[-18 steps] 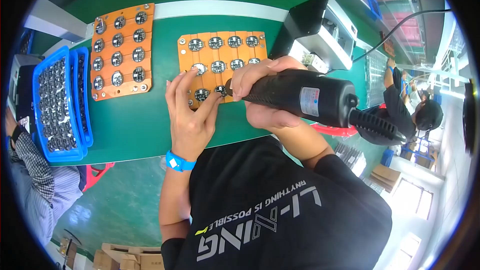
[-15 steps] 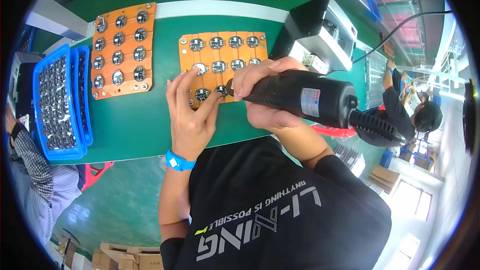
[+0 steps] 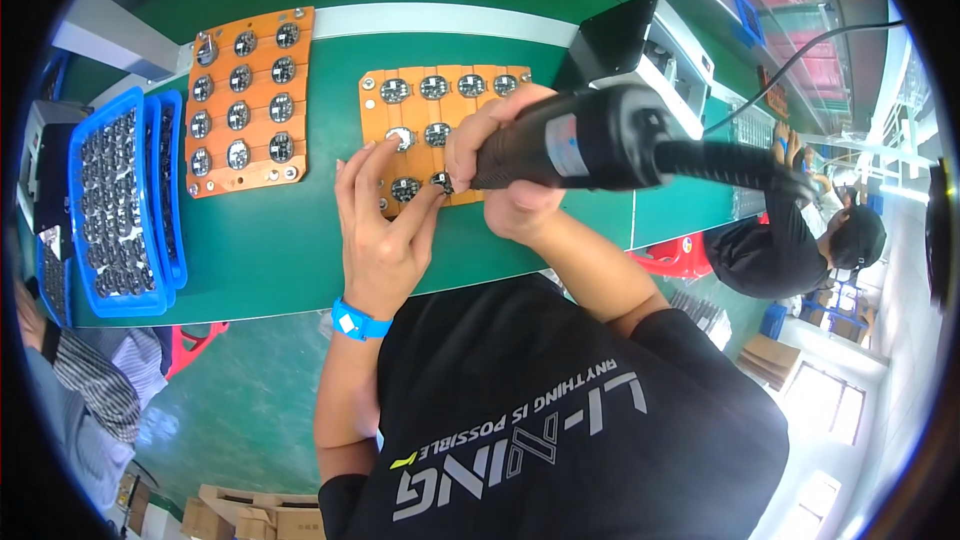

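Observation:
An orange fixture plate (image 3: 415,165) with rows of round circuit boards lies on the green bench in front of me. My left hand (image 3: 378,240), wearing a blue wristband (image 3: 360,323), rests on its left front part. Its fingers are spread, the tips touching the plate and round boards. My right hand (image 3: 520,202) is wrapped round a black corded power tool (image 3: 575,140). The tool tilts over the plate and hides its right side. Its working tip is covered by my fingers, near a round circuit board (image 3: 441,181) beside my left fingertips.
A second filled orange plate (image 3: 220,100) lies to the left. Beyond it stand blue trays (image 3: 160,280) of round boards. A black-and-white machine (image 3: 650,55) stands at the back right. One person's checkered sleeve (image 3: 95,380) shows at left; another person (image 3: 775,250) sits at right.
My right hand and the power tool have swung up and left, the tool's rear end now tilted more toward the camera. My left hand has stayed in place.

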`<state>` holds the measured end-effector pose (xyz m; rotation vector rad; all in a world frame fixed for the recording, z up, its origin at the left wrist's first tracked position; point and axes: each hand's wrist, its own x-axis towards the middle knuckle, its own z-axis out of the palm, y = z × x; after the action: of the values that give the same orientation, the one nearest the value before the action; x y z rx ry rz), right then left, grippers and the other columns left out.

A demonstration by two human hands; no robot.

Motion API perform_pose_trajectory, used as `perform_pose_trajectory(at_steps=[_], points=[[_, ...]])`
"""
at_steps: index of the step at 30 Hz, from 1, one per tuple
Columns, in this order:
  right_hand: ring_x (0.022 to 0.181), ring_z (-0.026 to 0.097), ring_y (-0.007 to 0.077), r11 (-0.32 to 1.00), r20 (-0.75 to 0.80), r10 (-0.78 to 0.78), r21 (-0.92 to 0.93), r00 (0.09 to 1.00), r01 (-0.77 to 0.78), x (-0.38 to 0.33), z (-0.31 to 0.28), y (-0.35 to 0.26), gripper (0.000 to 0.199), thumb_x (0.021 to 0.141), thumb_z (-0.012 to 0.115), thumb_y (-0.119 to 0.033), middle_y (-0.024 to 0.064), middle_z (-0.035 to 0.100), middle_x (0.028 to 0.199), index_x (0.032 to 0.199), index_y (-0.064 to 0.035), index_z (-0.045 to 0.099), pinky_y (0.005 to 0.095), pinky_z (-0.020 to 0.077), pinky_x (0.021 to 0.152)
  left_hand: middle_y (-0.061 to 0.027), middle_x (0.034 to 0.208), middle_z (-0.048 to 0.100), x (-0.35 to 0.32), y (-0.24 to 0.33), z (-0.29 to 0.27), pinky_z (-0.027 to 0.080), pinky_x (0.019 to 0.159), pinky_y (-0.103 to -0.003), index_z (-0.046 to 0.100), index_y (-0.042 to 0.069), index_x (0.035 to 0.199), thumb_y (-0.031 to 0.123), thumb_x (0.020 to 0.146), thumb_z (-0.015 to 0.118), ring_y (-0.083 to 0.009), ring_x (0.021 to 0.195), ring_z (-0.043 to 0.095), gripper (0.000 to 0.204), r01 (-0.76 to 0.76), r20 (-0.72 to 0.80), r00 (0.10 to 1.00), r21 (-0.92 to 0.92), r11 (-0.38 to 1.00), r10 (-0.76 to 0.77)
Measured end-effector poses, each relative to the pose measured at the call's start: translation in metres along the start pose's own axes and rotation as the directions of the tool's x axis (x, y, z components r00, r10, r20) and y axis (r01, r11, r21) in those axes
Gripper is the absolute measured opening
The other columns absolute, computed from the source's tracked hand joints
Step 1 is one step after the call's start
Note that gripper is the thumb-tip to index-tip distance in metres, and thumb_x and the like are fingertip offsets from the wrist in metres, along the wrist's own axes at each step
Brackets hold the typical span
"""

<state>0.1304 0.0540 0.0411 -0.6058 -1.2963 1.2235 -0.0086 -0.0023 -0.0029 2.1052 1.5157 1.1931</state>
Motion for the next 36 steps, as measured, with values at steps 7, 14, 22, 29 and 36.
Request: perform_pose_trajectory(at_steps=[7,14,22,29,36], points=[[0.05,0.052,0.0137,0.999,-0.097,-0.043,-0.004,0.994,0.043,0.009,-0.011,-0.003,0.07,0.085,0.067,-0.056,0.0091,0.055,0.065,0.118,-0.0029,0.037,0.0245,0.0437,0.047,-0.018,0.131,0.052,0.008,0.007,0.012,0.038,0.101,-0.057,0.074,0.009,0.091,0.005,0.073,0.076,-0.041,0.12,0.048,0.018,-0.008,-0.035,0.999,-0.021,1.0,0.007],[0.048,0.051,0.0114,0.992,-0.161,-0.105,-0.081,0.981,0.093,0.016,-0.041,-0.021,0.088,0.09,0.056,-0.059,0.0082,0.056,0.065,0.144,-0.0001,0.018,0.0248,0.0401,0.043,-0.0218,0.134,0.047,0.025,0.027,0.02,0.039,0.103,-0.051,0.072,0.006,0.096,0.002,0.072,0.076,-0.0417,0.122,0.047,0.024,0.045,0.003,0.999,-0.084,0.995,-0.044],[0.04,0.045,0.02,0.896,-0.518,-0.38,-0.412,0.766,0.166,0.02,-0.136,-0.11,0.098,0.074,0.024,-0.09,0.0081,0.049,0.056,0.133,-0.0122,0.026,0.0341,0.0421,0.043,-0.0232,0.139,0.041,0.031,0.03,0.029,0.039,0.106,-0.05,0.07,0.004,0.099,-0.001,0.071,0.077,-0.0417,0.13,0.043,0.029,0.047,0.03,0.999,-0.09,0.995,-0.045],[0.041,0.046,0.0197,0.837,-0.442,-0.426,-0.523,0.789,0.159,0.018,-0.143,-0.091,0.083,0.083,0.037,-0.08,0.0097,0.05,0.057,0.126,-0.009,0.03,0.0325,0.0411,0.044,-0.0227,0.139,0.04,0.032,0.03,0.028,0.04,0.106,-0.05,0.07,0.004,0.098,0.0,0.072,0.078,-0.0414,0.131,0.043,0.028,0.056,0.034,0.998,-0.075,0.996,-0.053],[0.042,0.046,0.0178,0.935,-0.382,-0.156,-0.355,0.911,0.011,0.009,-0.124,-0.09,0.084,0.085,0.042,-0.077,0.0091,0.05,0.058,0.132,-0.0082,0.029,0.0306,0.0421,0.044,-0.0226,0.139,0.04,0.026,0.025,0.023,0.04,0.107,-0.049,0.069,0.004,0.098,0.002,0.07,0.079,-0.0412,0.13,0.043,0.03,0.062,0.023,0.998,-0.096,0.994,-0.06]])
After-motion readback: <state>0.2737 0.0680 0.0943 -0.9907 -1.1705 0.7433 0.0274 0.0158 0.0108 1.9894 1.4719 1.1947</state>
